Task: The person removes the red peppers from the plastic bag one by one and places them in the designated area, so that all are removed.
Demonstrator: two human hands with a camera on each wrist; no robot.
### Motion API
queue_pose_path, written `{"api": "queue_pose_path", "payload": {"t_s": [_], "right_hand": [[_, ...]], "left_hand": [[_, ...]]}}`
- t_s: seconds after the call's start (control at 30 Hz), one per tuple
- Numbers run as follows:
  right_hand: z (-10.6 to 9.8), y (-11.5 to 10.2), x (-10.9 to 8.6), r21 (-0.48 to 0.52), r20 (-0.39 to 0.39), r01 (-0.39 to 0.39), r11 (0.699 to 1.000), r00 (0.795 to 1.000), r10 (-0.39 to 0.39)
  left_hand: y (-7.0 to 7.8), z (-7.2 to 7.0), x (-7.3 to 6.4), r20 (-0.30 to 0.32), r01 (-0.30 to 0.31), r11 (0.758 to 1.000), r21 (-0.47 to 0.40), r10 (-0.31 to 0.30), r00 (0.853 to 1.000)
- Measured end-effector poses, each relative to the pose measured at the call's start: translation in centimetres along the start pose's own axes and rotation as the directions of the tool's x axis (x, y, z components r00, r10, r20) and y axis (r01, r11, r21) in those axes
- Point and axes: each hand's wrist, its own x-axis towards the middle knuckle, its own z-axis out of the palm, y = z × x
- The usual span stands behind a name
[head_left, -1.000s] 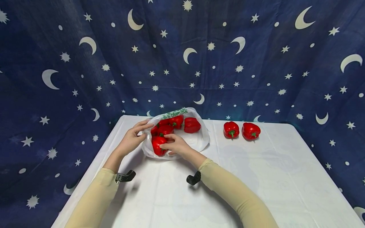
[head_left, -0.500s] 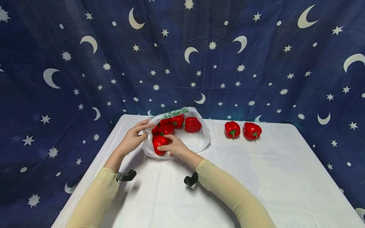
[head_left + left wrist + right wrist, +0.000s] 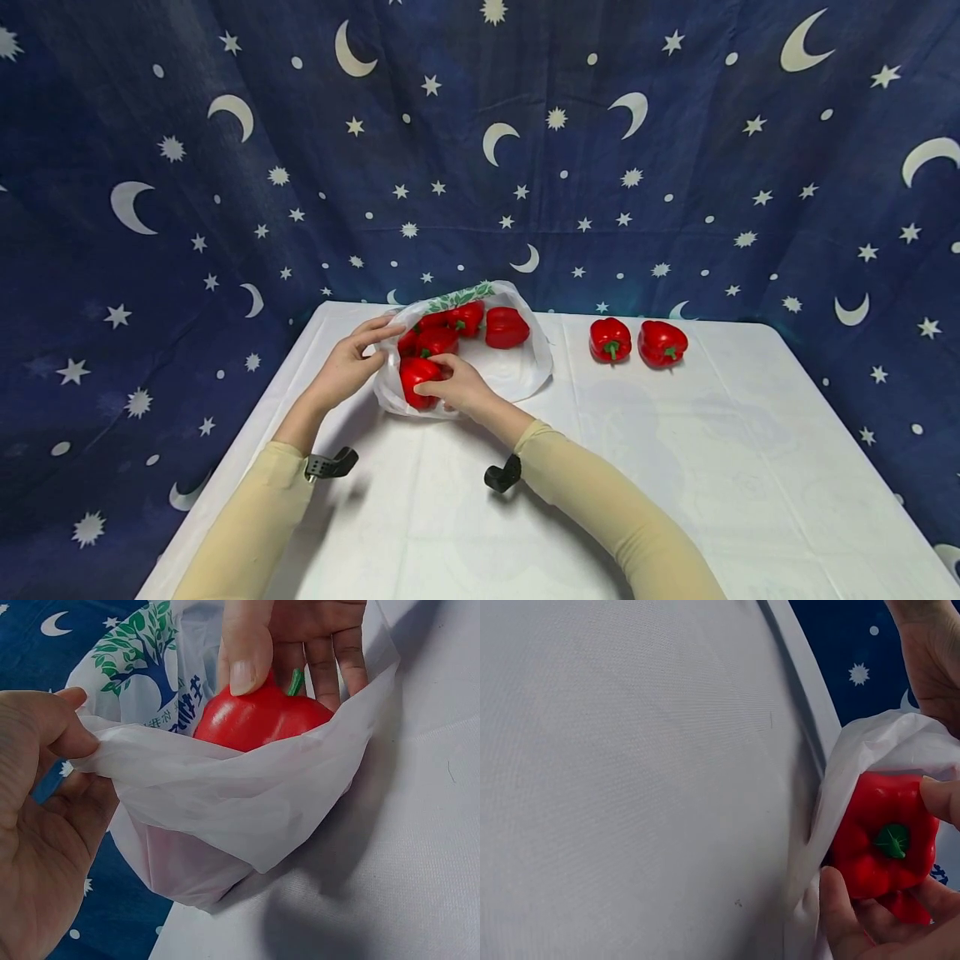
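Observation:
A white plastic bag [image 3: 534,367] with a green leaf print lies on its side, its mouth facing me. My left hand [image 3: 336,375] pinches the left edge of the mouth between thumb and fingers, clearest in the left wrist view. Just inside that edge, my right hand [image 3: 467,388] grips a red bell pepper [image 3: 414,383], thumb on one side and fingers on the other. Its green stem [image 3: 892,841] points toward the right wrist camera. Several more red bell peppers are in the bag, one [image 3: 507,327] apart on the right; some are partly hidden.
Two red bell peppers [image 3: 610,340] [image 3: 662,343] stand on the white-covered table [image 3: 675,467], right of the bag near the back edge. A dark blue curtain [image 3: 555,167] with moons and stars hangs behind the table.
My right hand has shifted slightly left, its thumb now farther across the gripped pepper. The left hand stays at the bag's edge, and the other peppers have not moved.

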Motion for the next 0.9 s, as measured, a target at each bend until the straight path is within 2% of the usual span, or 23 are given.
{"api": "queue_pose_path", "payload": {"t_s": [0.23, 0.43, 0.9], "right_hand": [[-0.8, 0.0, -0.4, 0.068, 0.006, 0.016, 0.998, 1.0, -0.016], [-2.0, 0.1, -0.9, 0.071, -0.011, 0.001, 0.997, 1.0, 0.0], [-6.3, -1.1, -3.7, 0.116, -0.02, 0.033, 0.993, 0.999, -0.031]], "left_hand": [[-0.1, -0.1, 0.0, 0.0, -0.012, 1.0, -0.012, 0.012, 1.0], [-0.3, -0.1, 0.0, -0.003, -0.018, 1.0, -0.022, 0.018, 1.0], [-0.3, -0.1, 0.1, 0.005, -0.035, 0.999, -0.028, 0.035, 0.999]]}}
